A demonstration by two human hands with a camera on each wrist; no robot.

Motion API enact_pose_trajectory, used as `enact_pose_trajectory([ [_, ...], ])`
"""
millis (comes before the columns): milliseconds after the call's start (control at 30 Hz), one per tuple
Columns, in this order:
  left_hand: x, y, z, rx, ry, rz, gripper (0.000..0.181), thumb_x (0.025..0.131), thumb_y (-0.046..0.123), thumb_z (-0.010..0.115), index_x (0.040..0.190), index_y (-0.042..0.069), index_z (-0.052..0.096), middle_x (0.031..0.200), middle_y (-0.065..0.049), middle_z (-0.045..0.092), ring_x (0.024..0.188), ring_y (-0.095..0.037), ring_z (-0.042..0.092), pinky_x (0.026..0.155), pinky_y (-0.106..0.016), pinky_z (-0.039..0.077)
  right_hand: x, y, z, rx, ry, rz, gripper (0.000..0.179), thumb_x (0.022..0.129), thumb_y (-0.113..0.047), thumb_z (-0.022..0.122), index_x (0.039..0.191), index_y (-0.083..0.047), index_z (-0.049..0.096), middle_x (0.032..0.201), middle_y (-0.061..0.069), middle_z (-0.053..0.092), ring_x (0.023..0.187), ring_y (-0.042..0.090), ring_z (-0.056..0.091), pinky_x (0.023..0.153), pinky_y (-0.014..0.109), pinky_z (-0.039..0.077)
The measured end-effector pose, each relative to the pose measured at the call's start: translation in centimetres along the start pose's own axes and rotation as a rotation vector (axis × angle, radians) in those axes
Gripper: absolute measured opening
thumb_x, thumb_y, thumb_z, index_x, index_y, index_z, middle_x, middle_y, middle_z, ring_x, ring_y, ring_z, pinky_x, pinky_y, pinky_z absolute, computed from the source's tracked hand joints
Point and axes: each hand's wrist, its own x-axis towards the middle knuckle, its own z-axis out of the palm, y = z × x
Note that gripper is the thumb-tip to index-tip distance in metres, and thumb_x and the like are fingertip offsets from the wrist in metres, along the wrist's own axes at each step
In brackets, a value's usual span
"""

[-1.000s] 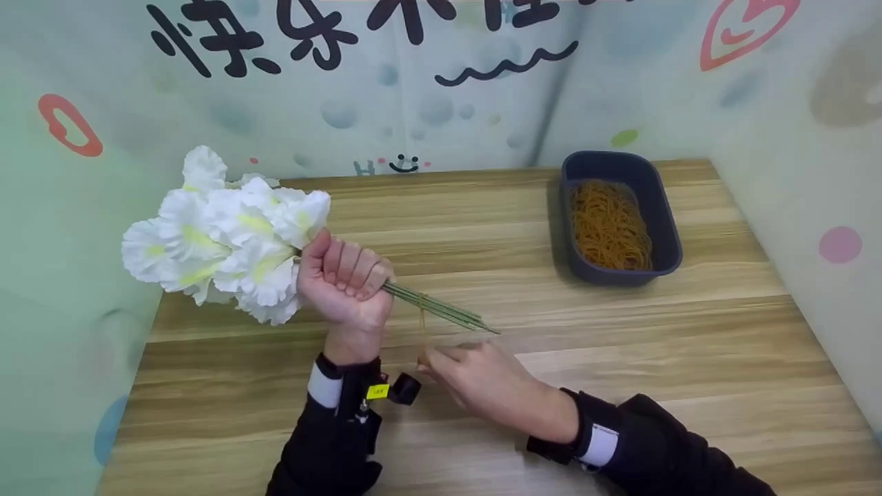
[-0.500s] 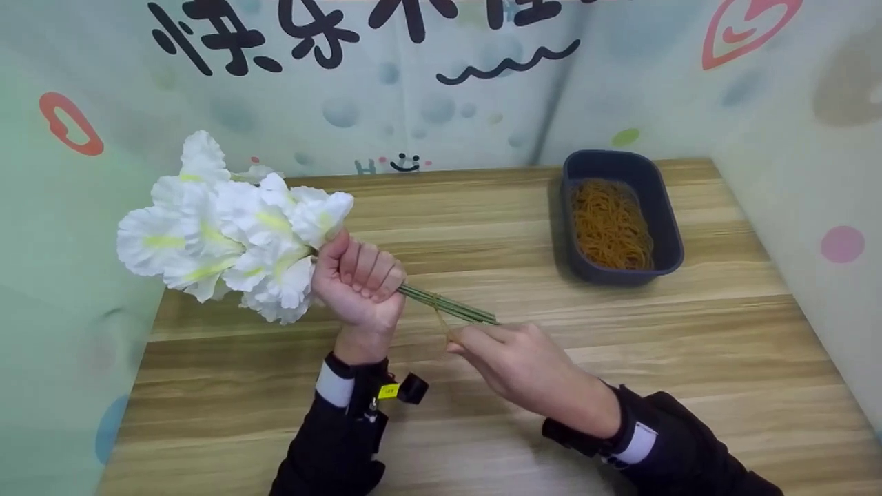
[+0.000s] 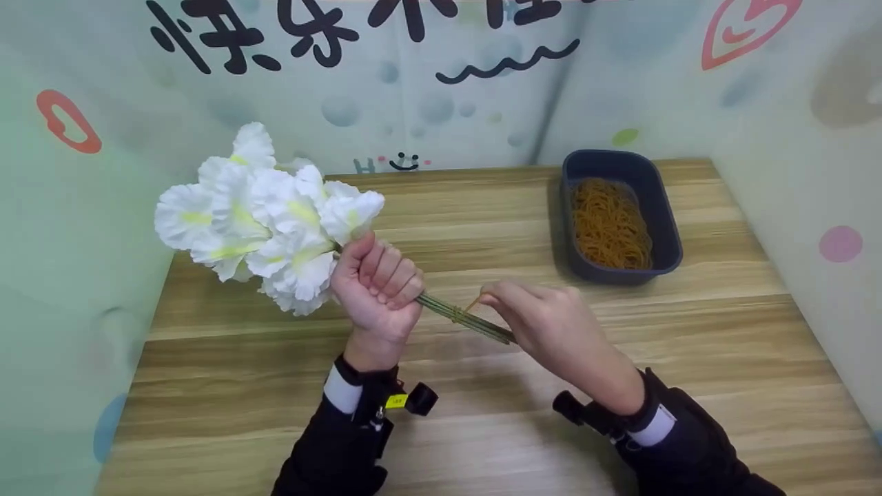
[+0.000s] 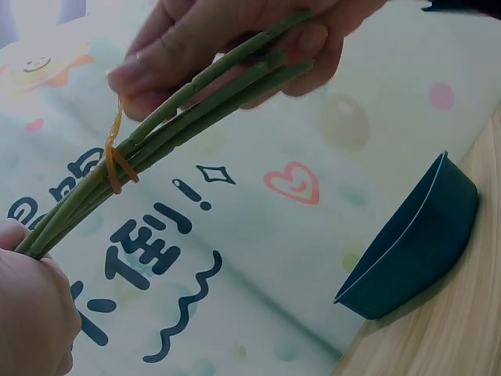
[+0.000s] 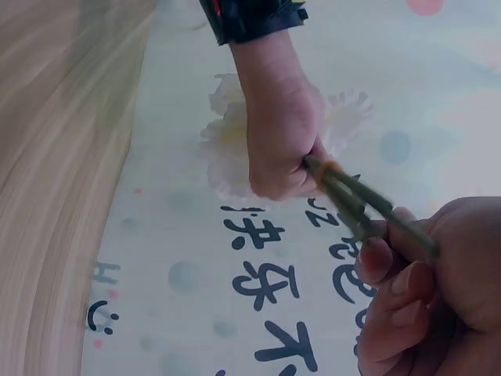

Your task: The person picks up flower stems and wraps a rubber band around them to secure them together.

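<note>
the head view took in the whole bunch: white flowers [image 3: 269, 220] held above the surface [image 3: 716, 317], their green stems [image 3: 479, 326] gripped by the curled fingers of the left hand [image 3: 379, 296]. only that view looked down into the dark blue box [image 3: 620, 277], where loose bands [image 3: 610, 227] lay heaped; the left wrist view gave just its outer wall. that wrist view, though, showed clearly the rubber band [image 4: 116, 168] crossed over the stems, a strand running up to the right hand [image 3: 561, 331], pinched between finger and thumb. in the right wrist view the stems blurred.

half a second earlier, the right hand had drawn the strand toward the near side; now it was on the far side. the flowers had shifted rightward, and the box had stayed put.
</note>
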Motion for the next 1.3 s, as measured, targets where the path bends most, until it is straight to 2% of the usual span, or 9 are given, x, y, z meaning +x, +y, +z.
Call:
enact_pose_trajectory([
  [200, -0.2, -0.6, 0.0, -0.042, -0.01, -0.054, 0.048, 0.096, 0.014, 0.05, 0.057, 0.019, 0.021, 0.047, 0.008, 0.018, 0.039, -0.007, 0.014, 0.035, -0.02, 0.014, 0.1, 1.5, 0.6, -0.046, 0.027, 0.033, 0.023, 0.106, -0.026, 0.053, 0.097, -0.009, 0.067, 0.076, -0.002, 0.067, 0.055, 0.009, 0.059, 0.049, 0.029, 0.053],
  [333, -0.3, -1.0, -0.1, -0.074, -0.006, -0.082, 0.049, 0.095, 0.014, 0.051, 0.057, 0.02, 0.021, 0.047, 0.008, 0.018, 0.039, -0.006, 0.015, 0.035, -0.02, 0.014, 0.1, 2.5, 1.3, -0.079, 0.007, 0.059, 0.024, 0.106, -0.028, 0.053, 0.094, -0.011, 0.065, 0.068, -0.004, 0.058, 0.051, 0.01, 0.05, 0.046, 0.031, 0.049],
  [500, -0.4, -1.1, 0.0, -0.091, 0.003, -0.084, 0.049, 0.096, 0.014, 0.05, 0.056, 0.02, 0.021, 0.047, 0.009, 0.018, 0.039, -0.006, 0.015, 0.035, -0.02, 0.014, 0.1, 3.5, 2.1, -0.085, -0.015, 0.088, 0.027, 0.105, -0.031, 0.053, 0.09, -0.012, 0.064, 0.058, -0.006, 0.047, 0.046, 0.011, 0.041, 0.041, 0.033, 0.042],
  [733, -0.3, -0.9, 0.0, -0.095, 0.032, -0.023, 0.048, 0.096, 0.014, 0.049, 0.057, 0.02, 0.021, 0.048, 0.008, 0.019, 0.04, -0.007, 0.015, 0.036, -0.02, 0.015, 0.1, 4.7, 3.3, -0.065, -0.038, 0.101, 0.035, 0.105, -0.039, 0.048, 0.091, -0.013, 0.067, 0.06, -0.004, 0.056, 0.046, 0.012, 0.046, 0.043, 0.037, 0.047],
  [867, -0.2, -0.7, -0.2, -0.114, 0.035, 0.016, 0.048, 0.096, 0.014, 0.048, 0.058, 0.02, 0.021, 0.049, 0.008, 0.018, 0.041, -0.006, 0.015, 0.037, -0.019, 0.015, 0.0, 4.9, 4.6, -0.033, -0.038, 0.105, 0.039, 0.104, -0.042, 0.047, 0.083, -0.014, 0.064, 0.059, -0.004, 0.054, 0.047, 0.013, 0.048, 0.043, 0.034, 0.044],
  [1000, 0.0, -0.7, -0.4, -0.116, 0.041, 0.035, 0.047, 0.096, 0.014, 0.048, 0.058, 0.02, 0.021, 0.048, 0.008, 0.018, 0.041, -0.007, 0.015, 0.037, -0.019, 0.015, -0.1, 4.6, 6.3, 0.022, -0.042, 0.102, 0.035, 0.104, -0.036, 0.054, 0.08, -0.012, 0.062, 0.058, -0.001, 0.057, 0.045, 0.015, 0.051, 0.04, 0.03, 0.041],
  [1133, 0.3, -0.7, -0.6, -0.131, 0.04, 0.059, 0.047, 0.095, 0.013, 0.047, 0.057, 0.02, 0.021, 0.048, 0.008, 0.018, 0.041, -0.007, 0.015, 0.037, -0.02, 0.014, -0.3, 4.0, 7.9, 0.073, -0.066, 0.136, 0.02, 0.1, -0.024, 0.064, 0.085, -0.01, 0.067, 0.062, 0.001, 0.064, 0.047, 0.015, 0.056, 0.043, 0.027, 0.045],
  [1200, 0.5, -0.6, -0.7, -0.142, 0.041, 0.08, 0.047, 0.095, 0.013, 0.047, 0.057, 0.021, 0.021, 0.048, 0.008, 0.018, 0.041, -0.007, 0.015, 0.037, -0.02, 0.014, -0.5, 3.6, 8.4, 0.055, -0.069, 0.146, 0.014, 0.098, -0.019, 0.066, 0.088, -0.01, 0.067, 0.062, 0.001, 0.062, 0.048, 0.015, 0.056, 0.043, 0.026, 0.045],
  [1300, 0.9, -0.5, -0.8, -0.141, 0.062, 0.125, 0.046, 0.095, 0.013, 0.047, 0.057, 0.021, 0.021, 0.048, 0.009, 0.018, 0.041, -0.007, 0.015, 0.036, -0.02, 0.013, -0.7, 2.7, 9.0, -0.074, -0.069, 0.112, 0.011, 0.096, -0.013, 0.068, 0.089, -0.009, 0.061, 0.06, 0.0, 0.056, 0.045, 0.012, 0.049, 0.038, 0.021, 0.04],
])
